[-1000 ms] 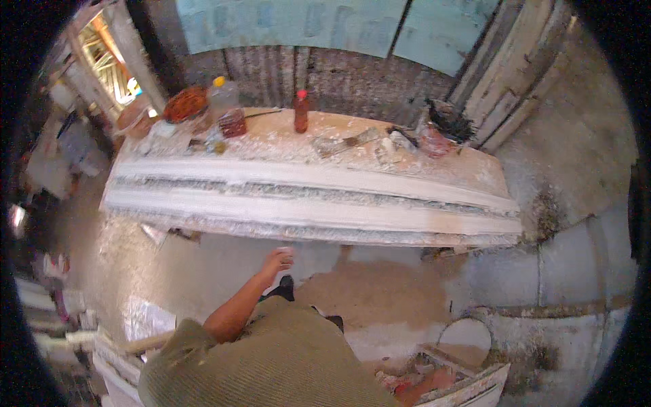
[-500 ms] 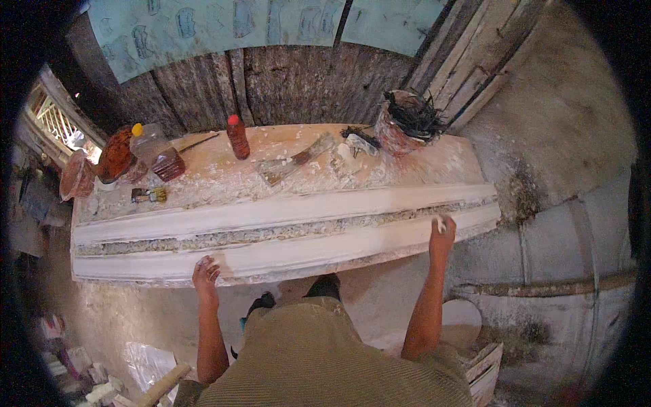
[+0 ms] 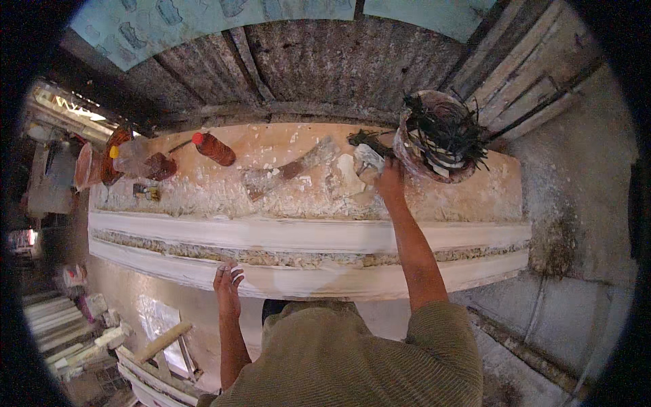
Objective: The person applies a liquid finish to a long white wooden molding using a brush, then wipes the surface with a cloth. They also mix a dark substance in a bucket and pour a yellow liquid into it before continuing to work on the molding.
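Observation:
A pair of long white moulded strips (image 3: 319, 234) runs along the near side of the workbench, with a rough crumbly band (image 3: 291, 258) between them. My left hand (image 3: 228, 281) hovers at the front strip's near edge, its fingers loosely curled and apart, whitish at the tips. At the back of the bench, my right hand (image 3: 389, 180) reaches beside a crumpled whitish bag (image 3: 369, 157) and a pale flat lump (image 3: 349, 175). Its fingertips are blurred and partly hidden. Just right of it stands a plaster-smeared bucket (image 3: 441, 169) stuffed with dark stringy strips (image 3: 451, 136).
On the bench lie a red-capped bottle (image 3: 217, 149), a smeared flat board (image 3: 288, 169) and a paintbrush (image 3: 147, 192). A clear yellow-capped jug (image 3: 132, 159) and a reddish bowl (image 3: 87, 166) stand far left. Wooden pieces (image 3: 163, 342) are at lower left; corrugated sheets (image 3: 305, 71) back the bench.
My right hand has left the front strip and reached across to the back of the bench near the bucket. My left hand stays by the front strip. The view has shifted.

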`<state>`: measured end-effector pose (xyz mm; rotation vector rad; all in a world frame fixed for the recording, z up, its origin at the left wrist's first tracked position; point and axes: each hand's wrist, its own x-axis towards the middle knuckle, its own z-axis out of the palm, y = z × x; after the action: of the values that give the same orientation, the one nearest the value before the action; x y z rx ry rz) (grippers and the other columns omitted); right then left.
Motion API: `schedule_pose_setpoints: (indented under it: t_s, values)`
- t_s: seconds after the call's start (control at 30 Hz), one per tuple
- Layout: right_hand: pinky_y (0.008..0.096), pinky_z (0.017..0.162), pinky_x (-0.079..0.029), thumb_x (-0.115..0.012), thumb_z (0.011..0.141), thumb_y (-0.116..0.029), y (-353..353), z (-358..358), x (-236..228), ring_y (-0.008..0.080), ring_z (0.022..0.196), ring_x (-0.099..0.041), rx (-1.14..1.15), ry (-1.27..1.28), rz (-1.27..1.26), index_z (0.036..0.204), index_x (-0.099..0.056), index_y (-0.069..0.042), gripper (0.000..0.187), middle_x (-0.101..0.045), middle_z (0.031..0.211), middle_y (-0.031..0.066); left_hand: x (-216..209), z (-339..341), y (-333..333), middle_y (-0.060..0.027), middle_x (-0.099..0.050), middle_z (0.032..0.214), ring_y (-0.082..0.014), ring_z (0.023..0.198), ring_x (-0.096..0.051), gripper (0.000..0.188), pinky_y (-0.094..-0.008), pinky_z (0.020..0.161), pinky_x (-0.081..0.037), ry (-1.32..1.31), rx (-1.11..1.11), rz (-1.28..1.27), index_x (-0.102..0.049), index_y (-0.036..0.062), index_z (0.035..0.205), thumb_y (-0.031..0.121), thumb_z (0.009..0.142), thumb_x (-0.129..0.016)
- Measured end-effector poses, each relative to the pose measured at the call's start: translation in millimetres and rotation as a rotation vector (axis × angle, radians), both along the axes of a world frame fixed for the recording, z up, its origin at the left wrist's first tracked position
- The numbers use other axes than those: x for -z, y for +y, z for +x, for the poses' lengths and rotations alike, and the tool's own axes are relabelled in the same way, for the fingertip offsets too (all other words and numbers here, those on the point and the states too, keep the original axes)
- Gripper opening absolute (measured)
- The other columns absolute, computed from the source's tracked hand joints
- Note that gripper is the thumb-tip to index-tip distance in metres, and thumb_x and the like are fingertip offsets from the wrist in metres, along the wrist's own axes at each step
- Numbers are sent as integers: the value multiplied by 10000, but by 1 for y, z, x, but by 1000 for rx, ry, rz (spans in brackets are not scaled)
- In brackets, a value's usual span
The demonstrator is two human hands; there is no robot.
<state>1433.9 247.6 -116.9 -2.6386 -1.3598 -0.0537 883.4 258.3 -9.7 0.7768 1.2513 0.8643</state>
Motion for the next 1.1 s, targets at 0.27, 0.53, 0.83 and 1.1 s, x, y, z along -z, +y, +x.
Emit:
schedule_pose_setpoints:
  t_s: [0.27,0.53,0.83,1.1]
  values:
    - [472,988,-420,-628,745,-24,-56,-17,-32,406,1132,-506,159,591,502,1179,-553,15,442,-546,1177,249,-17,34,-19,-67,-628,1079,-185,926,-627,284,-317,783,-505,66,-157,-30,-573,59,1174,246,960,-570]
    - [435,1130,-284,-686,707,-53,7,18,-40,398,1366,-323,-216,368,241,1437,-327,-31,815,-326,1469,241,-13,38,-39,-74,-622,1104,-198,951,-625,298,-326,801,-505,101,-125,-14,-566,55,1178,250,953,-572]
    - [494,1141,-253,-893,547,-353,95,47,-50,428,1422,-187,-309,318,-521,1536,-7,-144,1344,-128,1554,254,-25,41,-37,-74,-622,1107,-200,954,-627,283,-326,799,-507,66,-129,-12,-567,57,1181,227,955,-565]
    - [517,1037,-387,-759,680,-278,44,5,-45,437,1261,-448,-216,368,-402,1488,-186,-2,1029,-440,1354,323,-17,22,-58,-64,-619,1096,-188,945,-617,305,-324,803,-491,40,-240,-92,-557,56,1198,241,957,-567]
